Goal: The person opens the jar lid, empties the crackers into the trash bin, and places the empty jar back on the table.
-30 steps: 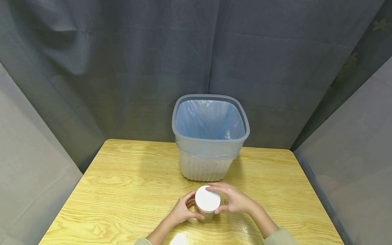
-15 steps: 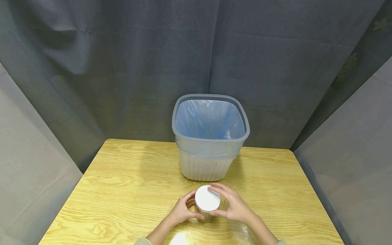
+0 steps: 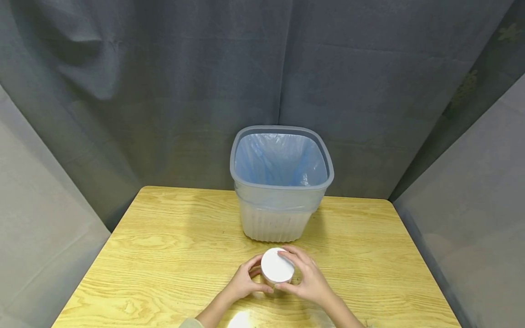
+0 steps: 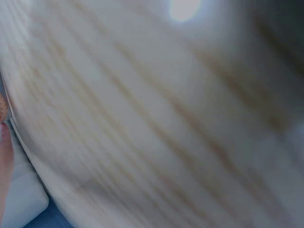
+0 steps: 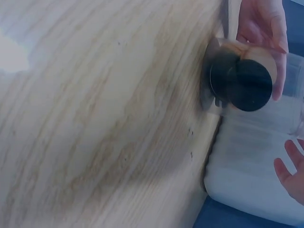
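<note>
A clear jar (image 5: 287, 116) with a round white lid (image 3: 277, 265) stands on the table near its front. Through its wall in the right wrist view show dark round shapes (image 5: 251, 85). My left hand (image 3: 243, 283) grips the jar's body from the left, thumb in front and fingers behind. From the right, my right hand (image 3: 309, 279) holds the lid's rim, thumb at the front and fingertips at the far side. In the right wrist view the left hand (image 5: 266, 26) appears beyond the jar. The left wrist view catches only a sliver of hand (image 4: 4, 161) at its edge.
Behind the jar stands a pale plastic bin (image 3: 279, 223) with a grey rim and a blue liner bag (image 3: 283, 159). The wooden table (image 3: 172, 255) ends at a dark grey curtain (image 3: 184, 91). Small dark specks (image 5: 192, 155) lie on the wood beside the jar.
My right hand has turned clockwise, seen from above, about the lid; its thumb has slid left along the front and its forearm has swung left. The left hand and jar stay put.
</note>
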